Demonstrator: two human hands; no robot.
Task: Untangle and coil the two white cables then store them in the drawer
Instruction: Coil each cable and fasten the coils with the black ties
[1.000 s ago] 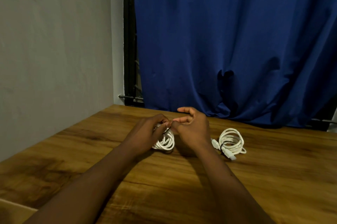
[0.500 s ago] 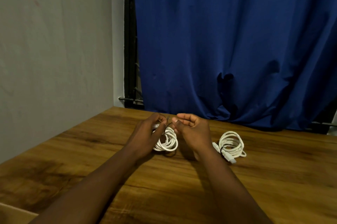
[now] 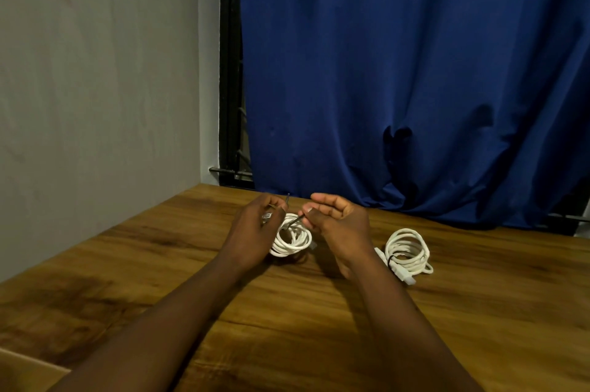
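Observation:
A coiled white cable (image 3: 292,240) rests on the wooden table (image 3: 319,327) between my two hands. My left hand (image 3: 255,232) grips the coil's left side, with a plug end showing by its fingers. My right hand (image 3: 335,225) pinches a thin dark tie (image 3: 295,220) that runs over the coil's top. A second white cable (image 3: 407,249), coiled and bound with a dark tie, lies on the table to the right of my right wrist, with its plug pointing to the front.
A blue curtain (image 3: 415,78) hangs behind the table's far edge. A grey wall (image 3: 95,88) borders the table on the left. A pale surface (image 3: 25,372) shows at the bottom left corner, below the table's edge.
My hands have drawn slightly apart, and the coil between them is more exposed. The thin tie now stretches from my right fingers to the coil.

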